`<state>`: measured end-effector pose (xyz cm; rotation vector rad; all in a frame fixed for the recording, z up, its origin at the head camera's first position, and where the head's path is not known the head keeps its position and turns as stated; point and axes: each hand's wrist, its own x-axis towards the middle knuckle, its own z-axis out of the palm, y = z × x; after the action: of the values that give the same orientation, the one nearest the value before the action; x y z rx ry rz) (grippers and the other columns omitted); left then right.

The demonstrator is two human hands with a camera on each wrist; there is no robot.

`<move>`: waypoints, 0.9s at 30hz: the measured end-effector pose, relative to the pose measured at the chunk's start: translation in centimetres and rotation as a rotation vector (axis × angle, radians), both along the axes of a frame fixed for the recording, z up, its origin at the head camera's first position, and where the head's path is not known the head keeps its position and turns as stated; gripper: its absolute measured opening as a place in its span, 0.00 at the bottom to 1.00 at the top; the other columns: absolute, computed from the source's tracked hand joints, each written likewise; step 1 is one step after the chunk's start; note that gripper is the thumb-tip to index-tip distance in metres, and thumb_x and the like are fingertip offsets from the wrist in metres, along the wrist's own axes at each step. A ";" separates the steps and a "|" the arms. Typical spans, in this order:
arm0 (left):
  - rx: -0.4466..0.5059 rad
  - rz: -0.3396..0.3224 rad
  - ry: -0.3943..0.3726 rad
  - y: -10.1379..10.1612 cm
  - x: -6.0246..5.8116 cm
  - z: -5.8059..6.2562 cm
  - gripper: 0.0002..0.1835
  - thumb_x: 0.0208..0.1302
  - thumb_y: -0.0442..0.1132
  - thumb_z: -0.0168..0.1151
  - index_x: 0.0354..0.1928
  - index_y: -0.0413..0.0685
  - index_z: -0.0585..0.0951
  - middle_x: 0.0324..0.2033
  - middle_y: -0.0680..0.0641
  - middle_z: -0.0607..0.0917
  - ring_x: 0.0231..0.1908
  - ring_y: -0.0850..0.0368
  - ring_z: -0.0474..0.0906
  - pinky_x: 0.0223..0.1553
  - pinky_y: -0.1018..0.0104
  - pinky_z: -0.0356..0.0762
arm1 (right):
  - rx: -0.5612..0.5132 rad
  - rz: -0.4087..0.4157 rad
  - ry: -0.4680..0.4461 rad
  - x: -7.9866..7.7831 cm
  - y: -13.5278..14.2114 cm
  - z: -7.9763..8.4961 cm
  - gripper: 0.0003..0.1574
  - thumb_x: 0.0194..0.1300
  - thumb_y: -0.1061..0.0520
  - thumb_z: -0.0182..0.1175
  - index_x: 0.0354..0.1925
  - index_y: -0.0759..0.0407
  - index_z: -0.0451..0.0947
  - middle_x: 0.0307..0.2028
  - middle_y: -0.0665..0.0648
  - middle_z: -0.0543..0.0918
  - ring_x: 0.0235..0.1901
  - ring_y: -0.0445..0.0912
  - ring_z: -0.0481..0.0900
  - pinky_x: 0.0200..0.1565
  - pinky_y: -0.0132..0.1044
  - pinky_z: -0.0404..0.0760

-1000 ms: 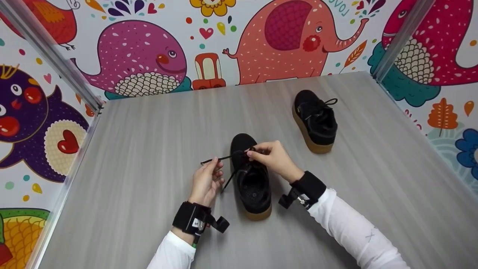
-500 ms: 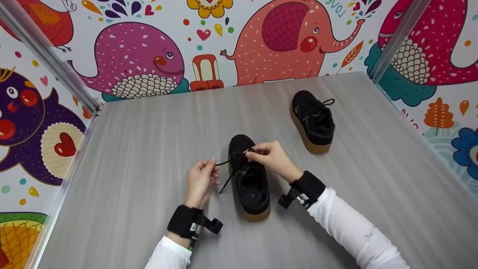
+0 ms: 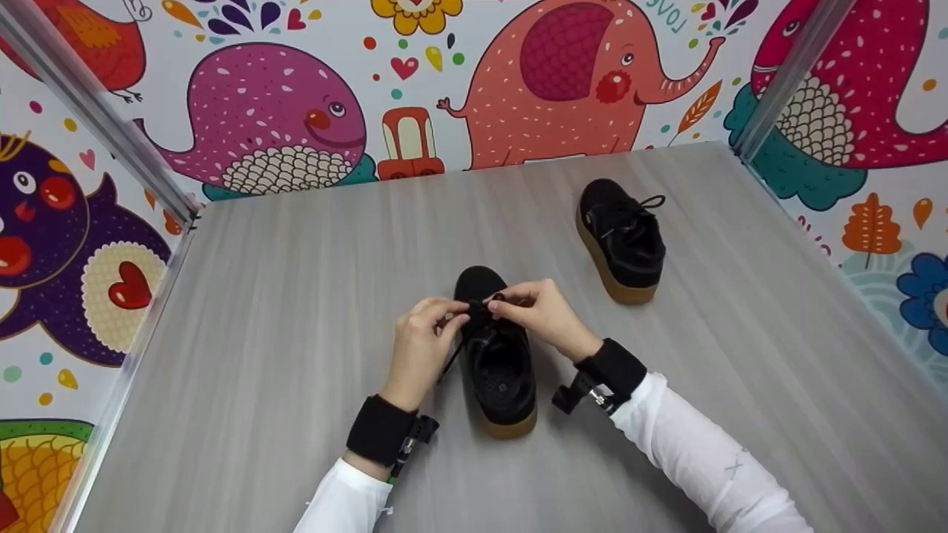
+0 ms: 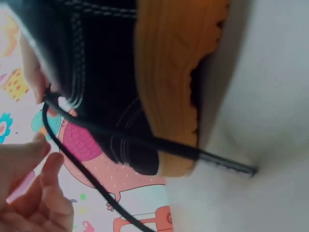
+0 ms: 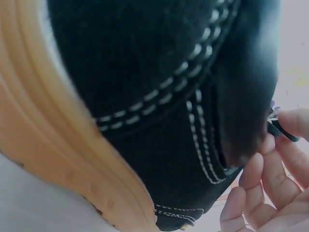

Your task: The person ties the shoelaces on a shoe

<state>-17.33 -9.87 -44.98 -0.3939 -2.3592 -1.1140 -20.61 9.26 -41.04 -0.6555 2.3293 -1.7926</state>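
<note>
A black shoe (image 3: 480, 280) with a tan sole lies toe away in the middle of the head view. At its laces my right hand (image 3: 549, 317) pinches a small loop of the black shoelace (image 5: 276, 128) between thumb and fingers. From the left my left hand (image 3: 421, 348) reaches to the same spot, fingertips close to the lacing. In the left wrist view its thumb and fingers stand apart beside the hanging shoelace (image 4: 130, 137), with nothing visible between them. One lace end hangs down the shoe's left side.
A second black shoe (image 3: 622, 244), its lace tied in a bow, lies farther back to the right. Both shoes are on a grey wood-grain surface (image 3: 311, 296). Cartoon-printed walls (image 3: 415, 66) with metal corner strips enclose the back and sides.
My left hand pulled the lace out to the left, let it go, then moved up and right to the lacing. The right hand has kept its pinch in place.
</note>
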 end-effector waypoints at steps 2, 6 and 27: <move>-0.004 -0.005 0.016 0.2 -0.1 -0.2 0.05 0.56 0.36 0.68 0.35 0.45 0.87 0.32 0.50 0.85 0.26 0.62 0.76 0.25 0.71 0.73 | 0.001 0.002 0.000 0.0 0.0 0.0 0.10 0.61 0.65 0.62 0.36 0.74 0.83 0.32 0.69 0.85 0.30 0.42 0.81 0.34 0.26 0.78; -0.013 0.015 0.032 0.6 -0.2 -0.8 0.04 0.55 0.35 0.68 0.34 0.45 0.87 0.31 0.50 0.85 0.28 0.61 0.78 0.28 0.70 0.76 | -0.001 0.006 -0.008 0.1 0.1 0.0 0.10 0.62 0.65 0.61 0.38 0.73 0.83 0.33 0.70 0.84 0.31 0.45 0.82 0.35 0.27 0.78; 0.047 0.042 0.113 1.0 -0.4 0.6 0.02 0.56 0.33 0.67 0.32 0.43 0.86 0.29 0.49 0.85 0.27 0.60 0.80 0.29 0.70 0.78 | -0.039 -0.085 -0.107 0.3 -0.1 -0.1 0.11 0.60 0.63 0.64 0.38 0.72 0.83 0.36 0.60 0.86 0.30 0.38 0.79 0.34 0.27 0.76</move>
<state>-17.73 -8.84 -44.37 -0.3794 -2.2290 -1.0965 -20.32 9.21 -41.12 -0.4599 2.2898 -1.8635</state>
